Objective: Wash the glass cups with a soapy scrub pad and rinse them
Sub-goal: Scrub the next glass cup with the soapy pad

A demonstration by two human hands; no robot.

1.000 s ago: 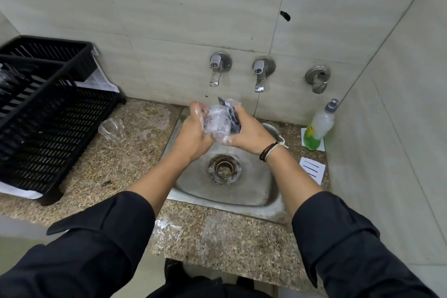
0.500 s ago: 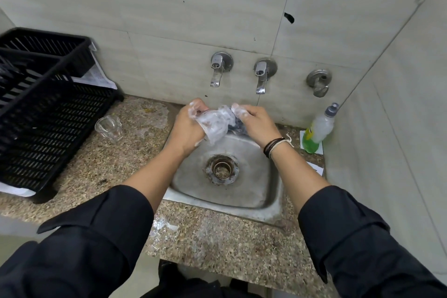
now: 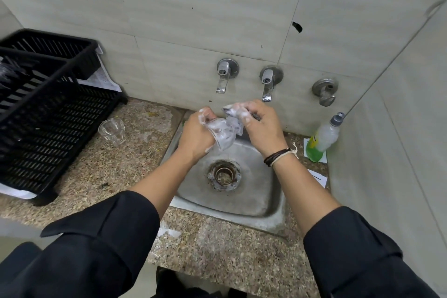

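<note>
We note both hands held over the far half of the small square stainless-steel sink (image 3: 254, 203), which we take as our landmark. The left hand (image 3: 196, 135) has its fingers curled round a clear, foam-coated glass cup (image 3: 223, 134), gripping it from the left side; the cup is tilted, its closed end pointing down toward the round rusty drain (image 3: 223, 174) in the sink floor. The right hand (image 3: 262, 128) pinches a soapy, suds-covered scrub pad (image 3: 235, 111) between thumb and curled fingers, just above and touching the upper part of the cup. We cannot tell the pad's colour under the foam. White suds cover the fingers of both hands.

A second clear ribbed glass cup (image 3: 112, 129) stands upright on the speckled granite counter (image 3: 84, 167) left of the sink, well apart from the hands. Further left of the sink sits a black slotted plastic dish rack (image 3: 48, 113) on a white tray.

On the tiled wall behind the sink we see two chrome taps (image 3: 223, 75) and, to their right, a round chrome valve (image 3: 325, 91). No water stream is discernible. At the sink's right, a clear plastic bottle of green liquid with a grey cap (image 3: 323, 139) leans against the side wall. A white paper slip (image 3: 318, 178) lies on the counter near the bottle. Black sleeves (image 3: 101, 242) cover both forearms; dark and pale bands (image 3: 278, 156) circle the right wrist.
</note>
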